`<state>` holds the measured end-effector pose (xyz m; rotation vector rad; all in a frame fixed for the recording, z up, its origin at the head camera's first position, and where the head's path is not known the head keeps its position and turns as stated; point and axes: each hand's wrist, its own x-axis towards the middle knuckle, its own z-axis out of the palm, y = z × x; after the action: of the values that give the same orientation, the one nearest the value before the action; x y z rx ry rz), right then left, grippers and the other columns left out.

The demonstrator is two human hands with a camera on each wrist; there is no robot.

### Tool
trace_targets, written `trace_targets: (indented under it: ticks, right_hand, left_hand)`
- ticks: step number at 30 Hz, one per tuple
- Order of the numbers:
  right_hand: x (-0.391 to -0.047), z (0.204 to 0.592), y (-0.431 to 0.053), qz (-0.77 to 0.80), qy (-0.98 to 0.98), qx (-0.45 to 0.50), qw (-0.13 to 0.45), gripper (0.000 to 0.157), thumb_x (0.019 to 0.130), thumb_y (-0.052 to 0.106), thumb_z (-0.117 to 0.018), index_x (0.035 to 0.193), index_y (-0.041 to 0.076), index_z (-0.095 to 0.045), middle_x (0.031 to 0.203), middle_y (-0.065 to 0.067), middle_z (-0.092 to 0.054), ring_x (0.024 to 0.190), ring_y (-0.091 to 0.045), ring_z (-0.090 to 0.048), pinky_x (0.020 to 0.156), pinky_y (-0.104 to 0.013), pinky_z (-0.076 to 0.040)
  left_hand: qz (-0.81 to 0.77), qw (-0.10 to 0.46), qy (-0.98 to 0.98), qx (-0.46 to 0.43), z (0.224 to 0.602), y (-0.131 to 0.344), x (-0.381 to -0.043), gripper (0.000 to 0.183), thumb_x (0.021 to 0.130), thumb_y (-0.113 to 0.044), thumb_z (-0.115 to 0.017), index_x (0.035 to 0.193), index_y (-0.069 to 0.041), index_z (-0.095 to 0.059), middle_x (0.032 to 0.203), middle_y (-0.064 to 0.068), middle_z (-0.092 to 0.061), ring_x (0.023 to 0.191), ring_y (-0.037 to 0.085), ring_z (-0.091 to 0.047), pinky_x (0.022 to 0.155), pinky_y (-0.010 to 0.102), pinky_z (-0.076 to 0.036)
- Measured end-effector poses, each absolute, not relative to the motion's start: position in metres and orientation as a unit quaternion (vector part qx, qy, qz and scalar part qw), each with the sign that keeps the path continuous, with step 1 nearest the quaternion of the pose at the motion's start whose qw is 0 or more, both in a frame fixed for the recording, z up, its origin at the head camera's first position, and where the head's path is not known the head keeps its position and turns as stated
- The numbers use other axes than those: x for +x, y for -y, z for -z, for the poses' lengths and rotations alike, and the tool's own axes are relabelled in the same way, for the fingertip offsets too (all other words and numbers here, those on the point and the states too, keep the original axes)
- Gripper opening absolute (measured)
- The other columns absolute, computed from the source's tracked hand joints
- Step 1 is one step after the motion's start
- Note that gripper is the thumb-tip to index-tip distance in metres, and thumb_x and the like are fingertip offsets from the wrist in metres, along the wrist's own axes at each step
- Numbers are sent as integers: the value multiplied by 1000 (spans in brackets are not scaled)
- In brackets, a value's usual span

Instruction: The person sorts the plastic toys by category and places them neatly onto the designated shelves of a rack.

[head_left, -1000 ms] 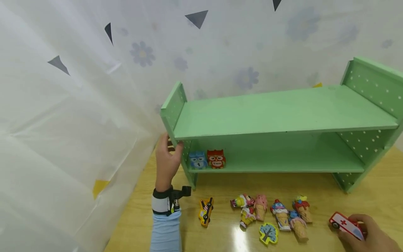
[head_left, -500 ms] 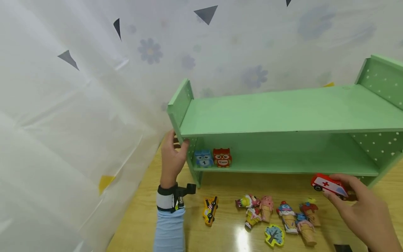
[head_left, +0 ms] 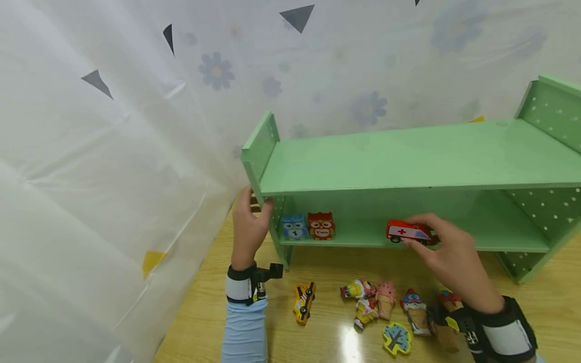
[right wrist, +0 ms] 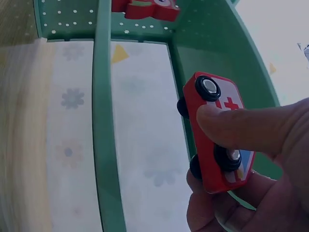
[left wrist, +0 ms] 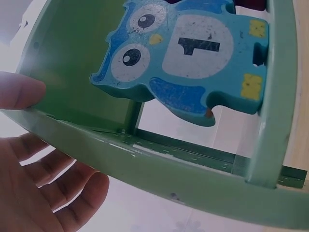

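My right hand [head_left: 454, 257] pinches a red and white toy ambulance [head_left: 403, 231] at the front of the lower tier of a green shelf [head_left: 408, 157]. In the right wrist view the thumb presses on the ambulance's red underside [right wrist: 205, 157] between its black wheels, with the fingers behind. My left hand [head_left: 248, 227] holds the shelf's left side panel, thumb on the inner face and fingers outside. Close by it, a blue owl block [head_left: 294, 228] marked 1 stands on the lower tier. Beside that stands a red owl block [head_left: 321, 226] marked Two.
On the wooden table [head_left: 204, 312] before the shelf lie a yellow toy truck [head_left: 303, 303], a tree block [head_left: 397, 339] and several ice-cream-cone figures [head_left: 385, 300]. My right wrist partly hides some figures. A white patterned sheet [head_left: 136, 151] hangs behind and at left.
My right hand has lifted the toy ambulance from the table's right side and carried it up and leftward to the lower tier. The left hand keeps its hold on the side panel.
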<state>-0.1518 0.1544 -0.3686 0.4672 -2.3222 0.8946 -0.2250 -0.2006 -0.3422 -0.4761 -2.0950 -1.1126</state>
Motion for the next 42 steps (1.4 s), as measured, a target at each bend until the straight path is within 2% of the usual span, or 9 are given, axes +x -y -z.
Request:
trace_targets:
  ticks: [7, 11, 14, 21, 29, 36, 42]
  right_hand:
    - [-177, 376, -142, -335, 883, 192, 266, 42, 76, 5, -76, 115, 7, -61, 97, -20, -69, 74, -27, -63, 56, -38, -48]
    - [-190, 383, -137, -327, 891, 208, 239, 45, 79, 10, -75, 121, 6, -59, 105, -22, -68, 82, -32, -64, 62, -47, -51]
    - [-197, 387, -132, -330, 889, 218, 229, 44, 79, 10, -75, 120, 6, -59, 107, -20, -68, 86, -32, -63, 67, -49, -51]
    - [-202, 386, -119, -340, 886, 223, 221, 43, 76, 9, -77, 116, 7, -62, 98, -16, -68, 82, -26, -58, 63, -42, -47]
    - [-207, 383, -103, -341, 886, 232, 211, 35, 78, 10, -75, 112, 7, -65, 82, -8, -65, 68, -17, -46, 58, -31, -35]
    - [-209, 385, -96, -347, 889, 223, 201, 35, 79, 12, -75, 112, 7, -65, 87, -10, -67, 70, -19, -47, 59, -32, -36]
    - [-210, 386, -90, -345, 888, 224, 204, 34, 80, 11, -74, 112, 5, -65, 83, -9, -66, 68, -18, -47, 58, -32, -36]
  left_hand:
    - [438, 345, 810, -182, 316, 184, -201, 37, 92, -3, -57, 127, 5, -51, 117, 27, -58, 96, 39, -59, 77, 51, -54]
    - [435, 349, 810, -182, 315, 185, -201, 36, 92, -4, -57, 127, 5, -52, 116, 26, -58, 95, 37, -59, 77, 50, -54]
    - [435, 351, 809, -183, 315, 184, -201, 36, 91, -3, -57, 126, 5, -53, 115, 26, -59, 93, 37, -60, 76, 50, -54]
    - [436, 350, 806, -192, 312, 183, -202, 36, 91, -3, -58, 125, 6, -53, 114, 26, -59, 92, 38, -60, 75, 51, -54]
    - [435, 347, 809, -187, 314, 185, -202, 37, 91, -4, -57, 126, 5, -52, 115, 26, -59, 94, 36, -60, 76, 50, -54]
    - [437, 344, 812, -180, 314, 183, -203, 37, 91, -5, -57, 126, 5, -52, 116, 26, -59, 95, 36, -60, 76, 51, -54]
    - [439, 345, 810, -178, 314, 183, -203, 38, 91, -4, -57, 127, 5, -52, 116, 26, -59, 95, 36, -60, 76, 51, -54]
